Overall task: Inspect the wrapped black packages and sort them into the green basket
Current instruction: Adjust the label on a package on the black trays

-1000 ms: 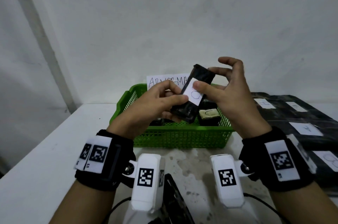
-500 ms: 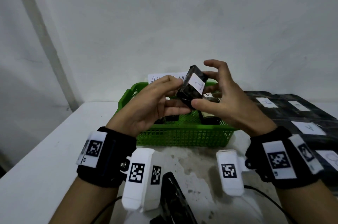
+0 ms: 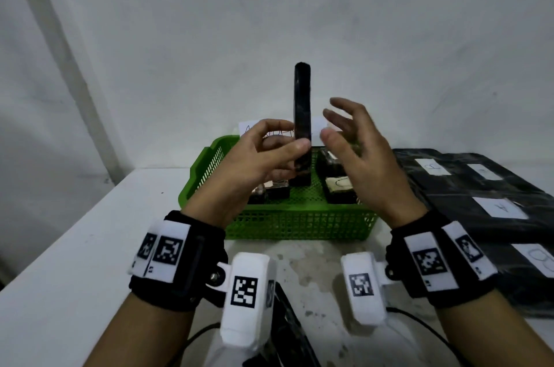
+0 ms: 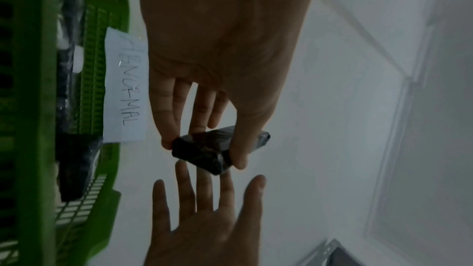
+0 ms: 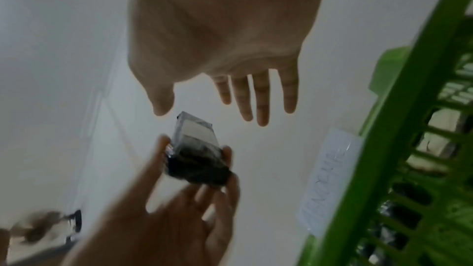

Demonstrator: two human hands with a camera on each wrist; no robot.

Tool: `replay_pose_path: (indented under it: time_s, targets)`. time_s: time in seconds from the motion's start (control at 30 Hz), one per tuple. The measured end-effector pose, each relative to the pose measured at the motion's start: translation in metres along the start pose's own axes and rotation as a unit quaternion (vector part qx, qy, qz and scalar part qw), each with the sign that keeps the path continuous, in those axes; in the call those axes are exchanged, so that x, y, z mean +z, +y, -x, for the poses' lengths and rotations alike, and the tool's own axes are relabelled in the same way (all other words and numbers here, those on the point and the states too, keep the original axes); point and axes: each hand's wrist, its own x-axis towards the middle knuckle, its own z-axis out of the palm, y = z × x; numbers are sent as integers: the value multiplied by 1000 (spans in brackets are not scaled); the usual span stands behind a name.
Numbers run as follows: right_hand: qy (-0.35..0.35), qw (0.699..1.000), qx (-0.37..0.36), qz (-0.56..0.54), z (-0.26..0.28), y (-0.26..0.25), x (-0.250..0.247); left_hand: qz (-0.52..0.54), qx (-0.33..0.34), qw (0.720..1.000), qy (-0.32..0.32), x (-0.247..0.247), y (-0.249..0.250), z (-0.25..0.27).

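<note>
My left hand (image 3: 269,154) pinches a wrapped black package (image 3: 302,115) between thumb and fingers and holds it upright, edge-on, above the green basket (image 3: 299,226). From the left wrist the same package (image 4: 204,153) shows its folded end; from the right wrist the package (image 5: 197,149) shows a white label on one face. My right hand (image 3: 347,139) hovers just right of it with fingers spread and straight, apart from the package. Several wrapped black packages (image 3: 338,187) lie inside the basket.
A white paper sign (image 4: 125,86) reading "ABNORMAL" is taped behind the basket at the wall. More black packages with white labels (image 3: 497,205) lie in rows on the table's right side. White table surface (image 3: 90,247) lies to the left; a wall stands close behind.
The package has been turned from tilted to upright and raised. My right hand let go of it and opened beside it; the left hand now holds it alone.
</note>
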Motion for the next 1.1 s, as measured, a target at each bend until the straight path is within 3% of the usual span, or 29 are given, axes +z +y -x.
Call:
replay_pose_path:
  time_s: [0.13,0.37,0.53,0.77,0.87,1.0,1.1]
  targets:
    - [23,990,46,-132,-8,-3,-6,-100,14,994,-44,4,1,4]
    - [33,993,-15,-115,-5,-14,-8,-164,35,982,-89,9,-1,8]
    - [-46,985,-9,-165,-4,-20,-15,-235,107,966,-37,1,-8,3]
    - [-145,948,117,-259,-5,-16,-13,-260,223,939,-5,0,-13,1]
    - [-121,954,62,-266,-2,-20,-9,-272,244,931,11,2,-16,-1]
    - [-62,980,-41,-185,2,-31,1,-295,263,918,14,2,-13,-2]
    - [-1,990,-63,-124,-1,-23,-1,-189,168,967,26,5,-4,1]
